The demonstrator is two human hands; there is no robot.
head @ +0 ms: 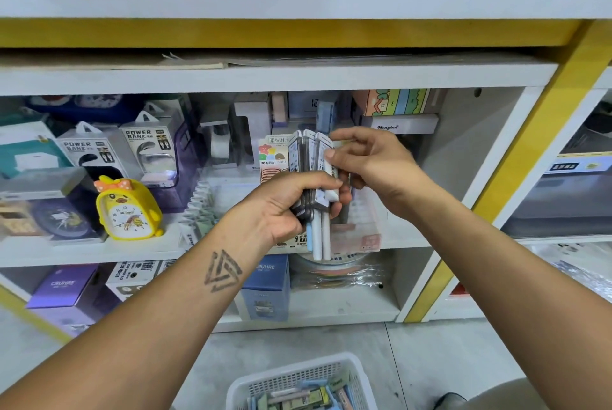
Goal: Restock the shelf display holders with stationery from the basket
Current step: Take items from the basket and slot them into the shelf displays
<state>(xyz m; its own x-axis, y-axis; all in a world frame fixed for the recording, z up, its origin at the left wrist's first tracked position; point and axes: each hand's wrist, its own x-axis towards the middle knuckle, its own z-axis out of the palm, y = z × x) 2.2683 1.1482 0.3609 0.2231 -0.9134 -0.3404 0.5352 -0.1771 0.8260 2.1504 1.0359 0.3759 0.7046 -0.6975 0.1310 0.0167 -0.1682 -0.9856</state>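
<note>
Holding a bundle of packaged pens (314, 184) upright before the middle shelf (265, 78), your left hand (284, 207) wraps round its lower half while your right hand (371, 161) pinches the rightmost pack's top edge. None is yet in the clear display holder (367, 224) behind. The basket (298, 376) below holds more, so much restocking remains.

Crowded shelf (331, 245); bare floor (430, 343) beside basket (357, 373).
</note>
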